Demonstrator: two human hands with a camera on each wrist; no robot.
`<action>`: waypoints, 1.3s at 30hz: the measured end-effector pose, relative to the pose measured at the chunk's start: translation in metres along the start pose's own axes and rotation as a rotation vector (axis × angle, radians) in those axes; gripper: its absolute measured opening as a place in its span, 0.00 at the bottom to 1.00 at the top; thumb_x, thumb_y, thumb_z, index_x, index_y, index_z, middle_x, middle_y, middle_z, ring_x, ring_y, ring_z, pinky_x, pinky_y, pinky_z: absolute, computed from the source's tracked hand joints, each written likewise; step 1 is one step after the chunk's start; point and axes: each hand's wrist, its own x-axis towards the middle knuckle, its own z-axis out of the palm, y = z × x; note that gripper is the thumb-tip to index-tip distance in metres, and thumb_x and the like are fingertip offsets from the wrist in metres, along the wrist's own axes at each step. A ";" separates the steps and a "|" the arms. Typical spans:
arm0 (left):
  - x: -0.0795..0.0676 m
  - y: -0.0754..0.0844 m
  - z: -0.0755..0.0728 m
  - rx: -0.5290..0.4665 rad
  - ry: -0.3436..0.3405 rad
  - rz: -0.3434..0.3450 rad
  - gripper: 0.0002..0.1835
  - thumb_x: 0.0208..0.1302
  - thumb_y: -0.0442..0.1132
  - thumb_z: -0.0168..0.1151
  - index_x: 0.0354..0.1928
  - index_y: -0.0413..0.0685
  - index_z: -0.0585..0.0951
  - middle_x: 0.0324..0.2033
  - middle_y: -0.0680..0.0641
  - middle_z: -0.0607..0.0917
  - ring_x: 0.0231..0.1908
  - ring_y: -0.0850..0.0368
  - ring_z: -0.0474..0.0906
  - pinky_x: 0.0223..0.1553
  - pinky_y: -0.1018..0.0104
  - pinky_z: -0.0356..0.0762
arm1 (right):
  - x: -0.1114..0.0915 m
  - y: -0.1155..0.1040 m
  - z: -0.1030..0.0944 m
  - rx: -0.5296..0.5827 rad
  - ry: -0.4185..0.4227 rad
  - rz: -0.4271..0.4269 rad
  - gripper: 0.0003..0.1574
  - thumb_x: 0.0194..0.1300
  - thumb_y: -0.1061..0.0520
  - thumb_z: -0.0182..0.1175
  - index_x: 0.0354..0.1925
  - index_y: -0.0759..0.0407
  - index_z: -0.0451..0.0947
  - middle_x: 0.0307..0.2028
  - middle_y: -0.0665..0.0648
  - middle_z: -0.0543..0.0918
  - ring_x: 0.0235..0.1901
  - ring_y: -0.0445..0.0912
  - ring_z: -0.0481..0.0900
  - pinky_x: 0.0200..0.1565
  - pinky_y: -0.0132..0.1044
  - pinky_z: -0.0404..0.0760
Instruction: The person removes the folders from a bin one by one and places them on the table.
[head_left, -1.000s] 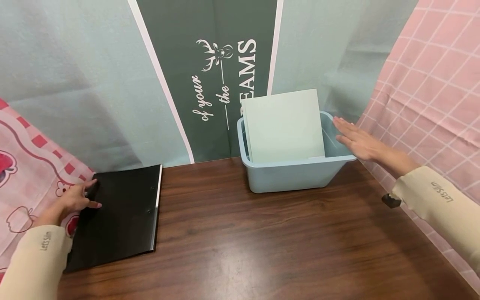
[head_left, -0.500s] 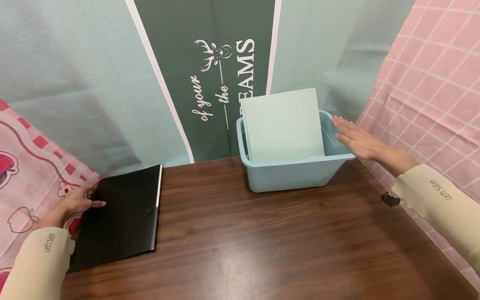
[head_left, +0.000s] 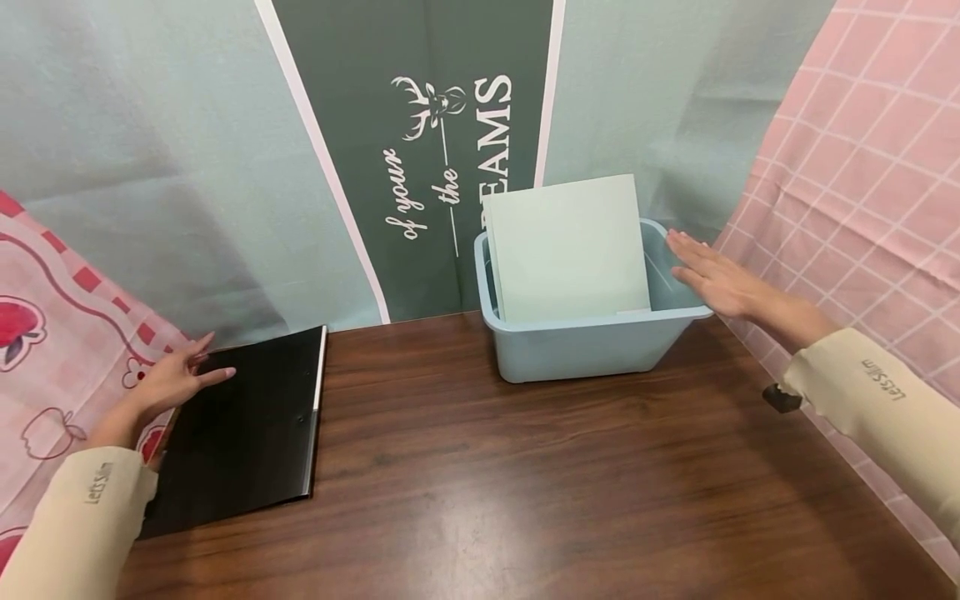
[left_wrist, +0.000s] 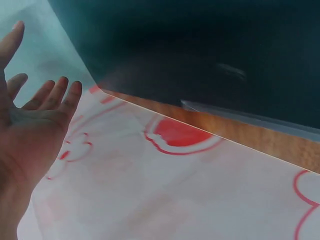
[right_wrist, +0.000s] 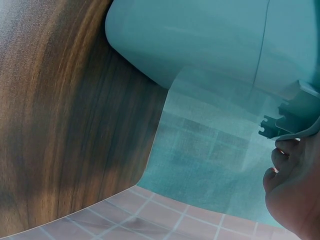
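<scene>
Bin (head_left: 592, 354): smooth, tapered, rounded corners; table (head_left: 480, 483): glossy wood grain. Left hand (head_left: 167, 385) farther up black folder's (head_left: 240, 433) left side than earlier, fingers apart; right hand (head_left: 716, 279) at bin rim, fingers straight. Folder flat, smooth, rectangular, pale strip along right edge; lies at table's left.

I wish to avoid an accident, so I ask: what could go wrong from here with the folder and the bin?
The left hand is at the black folder but does not grip it, so a hasty lift might let it slip. The folder lies close to the pink cloth on the left, which could get caught. The pale sheet leans above the rim of the bin and might shift if bumped.
</scene>
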 end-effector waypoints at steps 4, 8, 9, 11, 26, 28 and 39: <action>0.006 0.013 -0.002 0.006 0.018 0.035 0.47 0.79 0.46 0.62 0.83 0.32 0.44 0.70 0.13 0.61 0.67 0.12 0.60 0.58 0.22 0.68 | 0.000 0.000 -0.001 0.001 -0.006 0.007 0.41 0.87 0.52 0.35 0.82 0.73 0.36 0.83 0.73 0.37 0.82 0.68 0.36 0.82 0.53 0.31; 0.012 0.022 -0.004 -0.020 0.018 0.045 0.49 0.79 0.46 0.62 0.84 0.34 0.43 0.72 0.14 0.58 0.69 0.14 0.60 0.60 0.21 0.66 | 0.000 0.000 -0.001 0.000 -0.006 0.008 0.41 0.87 0.51 0.35 0.82 0.73 0.36 0.83 0.73 0.37 0.82 0.68 0.36 0.82 0.53 0.31; 0.013 0.024 -0.004 -0.029 0.019 0.043 0.49 0.79 0.47 0.62 0.84 0.36 0.43 0.73 0.15 0.58 0.70 0.14 0.59 0.61 0.20 0.65 | 0.001 0.000 -0.001 0.000 -0.005 0.005 0.41 0.87 0.51 0.35 0.82 0.73 0.36 0.83 0.73 0.37 0.82 0.68 0.36 0.82 0.53 0.31; 0.014 0.026 -0.004 -0.042 0.018 0.034 0.50 0.79 0.48 0.62 0.85 0.38 0.42 0.74 0.15 0.56 0.70 0.15 0.58 0.61 0.20 0.64 | 0.001 -0.001 -0.001 0.002 -0.004 0.003 0.41 0.88 0.51 0.34 0.83 0.73 0.36 0.83 0.73 0.37 0.82 0.68 0.36 0.82 0.52 0.31; 0.029 0.049 0.003 -0.075 0.006 0.071 0.49 0.79 0.49 0.62 0.85 0.40 0.43 0.81 0.24 0.48 0.73 0.20 0.58 0.63 0.24 0.66 | 0.002 -0.003 -0.002 0.006 0.001 -0.004 0.41 0.88 0.51 0.35 0.83 0.73 0.37 0.83 0.72 0.38 0.82 0.68 0.36 0.82 0.52 0.32; 0.031 0.055 0.004 -0.077 0.009 0.080 0.48 0.79 0.49 0.62 0.85 0.41 0.43 0.81 0.25 0.49 0.74 0.21 0.59 0.63 0.25 0.66 | 0.002 -0.004 -0.002 0.006 0.005 -0.005 0.41 0.87 0.51 0.35 0.83 0.72 0.37 0.83 0.72 0.38 0.82 0.68 0.36 0.82 0.52 0.32; 0.042 0.087 0.012 -0.116 0.026 0.148 0.46 0.77 0.46 0.65 0.85 0.41 0.50 0.81 0.30 0.56 0.75 0.27 0.62 0.58 0.72 0.74 | -0.002 -0.002 0.000 0.012 0.006 0.003 0.41 0.88 0.49 0.34 0.83 0.70 0.35 0.83 0.71 0.37 0.83 0.67 0.35 0.82 0.52 0.30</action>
